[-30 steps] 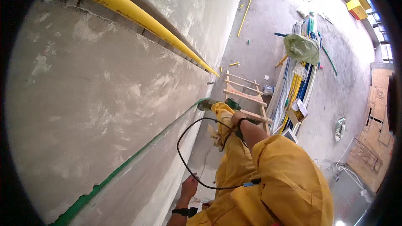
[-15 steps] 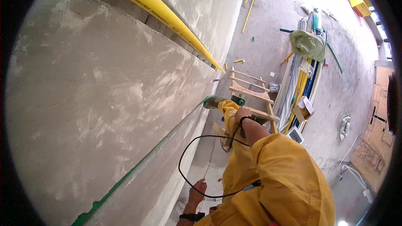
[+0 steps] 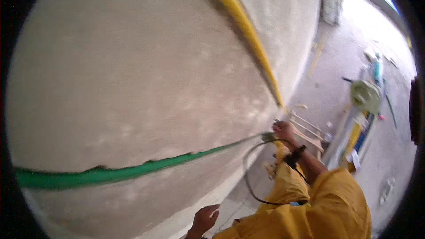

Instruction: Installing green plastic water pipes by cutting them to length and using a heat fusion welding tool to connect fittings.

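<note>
While the head view blurs toward its rim, the right hand (image 3: pixel 283 130) shows closed around a small power tool (image 3: pixel 268 137), whose tip meets the grey wall (image 3: pixel 133 84) at the end of the green stripe (image 3: pixel 133 172). A black cord (image 3: pixel 249 181) loops down from the tool. The left hand (image 3: pixel 205 219) (fingers loosely curled, holding nothing) hangs low beside the wall. A wooden ladder (image 3: pixel 305 130) stands just behind the right hand.

Right hand (image 3: pixel 283 130) gripping tool (image 3: pixel 267 137) at wall (image 3: pixel 133 84), green stripe (image 3: pixel 133 171), ladder (image 3: pixel 305 129)
</note>
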`<state>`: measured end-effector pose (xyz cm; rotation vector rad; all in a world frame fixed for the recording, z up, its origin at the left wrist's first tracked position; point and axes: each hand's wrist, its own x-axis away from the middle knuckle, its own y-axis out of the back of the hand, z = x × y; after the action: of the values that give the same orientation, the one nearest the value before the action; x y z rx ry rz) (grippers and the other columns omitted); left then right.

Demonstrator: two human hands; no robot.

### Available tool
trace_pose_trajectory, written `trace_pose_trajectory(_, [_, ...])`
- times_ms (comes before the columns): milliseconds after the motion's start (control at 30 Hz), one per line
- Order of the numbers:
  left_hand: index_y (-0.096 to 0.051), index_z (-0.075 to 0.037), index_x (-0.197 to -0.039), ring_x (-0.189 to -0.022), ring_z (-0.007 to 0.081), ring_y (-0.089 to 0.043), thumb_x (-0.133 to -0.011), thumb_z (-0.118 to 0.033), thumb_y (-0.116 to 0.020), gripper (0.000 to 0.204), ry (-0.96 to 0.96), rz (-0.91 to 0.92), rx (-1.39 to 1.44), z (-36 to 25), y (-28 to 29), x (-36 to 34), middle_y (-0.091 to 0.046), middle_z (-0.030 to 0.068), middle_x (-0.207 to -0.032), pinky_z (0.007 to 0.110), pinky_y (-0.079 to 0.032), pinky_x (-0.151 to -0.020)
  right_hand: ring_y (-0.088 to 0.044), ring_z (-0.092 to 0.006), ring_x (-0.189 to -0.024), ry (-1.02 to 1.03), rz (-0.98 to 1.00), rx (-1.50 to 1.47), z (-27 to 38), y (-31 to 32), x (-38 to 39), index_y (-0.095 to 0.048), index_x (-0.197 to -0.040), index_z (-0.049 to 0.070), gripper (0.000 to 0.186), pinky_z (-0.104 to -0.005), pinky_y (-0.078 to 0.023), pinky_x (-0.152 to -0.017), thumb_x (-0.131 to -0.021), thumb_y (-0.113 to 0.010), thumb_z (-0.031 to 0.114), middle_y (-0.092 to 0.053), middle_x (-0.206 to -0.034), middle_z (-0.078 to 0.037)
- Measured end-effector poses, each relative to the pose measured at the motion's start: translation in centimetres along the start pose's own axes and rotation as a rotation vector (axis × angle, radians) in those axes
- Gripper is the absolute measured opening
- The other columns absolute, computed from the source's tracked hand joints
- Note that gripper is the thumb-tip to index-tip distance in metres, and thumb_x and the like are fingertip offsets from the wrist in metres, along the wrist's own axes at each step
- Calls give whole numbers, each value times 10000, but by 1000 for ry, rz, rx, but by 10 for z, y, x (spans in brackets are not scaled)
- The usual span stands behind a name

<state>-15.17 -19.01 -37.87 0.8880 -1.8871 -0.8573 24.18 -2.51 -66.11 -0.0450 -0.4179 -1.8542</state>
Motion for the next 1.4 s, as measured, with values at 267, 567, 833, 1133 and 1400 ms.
trace_pose_trajectory(267, [-604, -76, -944, -929, 299, -623, -756, -138, -618, 199, -401, -700, -931, -219, 301, 117, -632, 116, -1000, 455, -495, -842, -622, -184, -598, 1224, 114, -614, 497, 132, 119, -631, -814, -17, 96, -282, -485, -552, -729, -673, -8, -636, -702, -109])
trace_pose_trajectory(567, [-486, 92, -1232, -1138, 429, -500, -863, -163, -572, 457, -264, -1415, -1682, -331, 437, 95, -504, 285, -1261, 444, -368, -1010, -497, -255, -989, 1556, -239, -276, 640, 89, 138, -600, -1174, 134, 618, -413, -360, -854, -606, -797, 277, -549, -1074, -39])
trace_pose_trajectory(833, [-387, 21, -1345, -1200, 370, -488, -796, -287, -708, 707, -108, -1343, -1620, -367, 487, 68, -487, 240, -1305, 430, -370, -1024, -517, -269, -1009, 1539, -276, -339, 645, 74, 156, -571, -1107, 87, 457, -421, -365, -872, -710, -738, 239, -560, -1064, -81])
trace_pose_trajectory(1133, [-519, -11, -1232, -1053, 286, -572, -680, -301, -783, 677, -78, -1111, -1029, -391, 502, 63, -592, 158, -1140, 383, -429, -941, -600, -410, -849, 1491, 242, -640, 639, 58, 155, -444, -1209, 41, 457, -462, -478, -746, -841, -650, 216, -578, -1007, -208])
trace_pose_trajectory(1400, [-549, -9, -1193, -965, 211, -582, -647, -390, -780, 704, -21, -854, -571, -381, 501, 84, -622, 88, -1043, 360, -443, -897, -608, -386, -817, 1394, 156, -545, 639, 51, 160, -447, -1233, 57, 485, -452, -491, -660, -848, -650, 271, -573, -1020, -191])
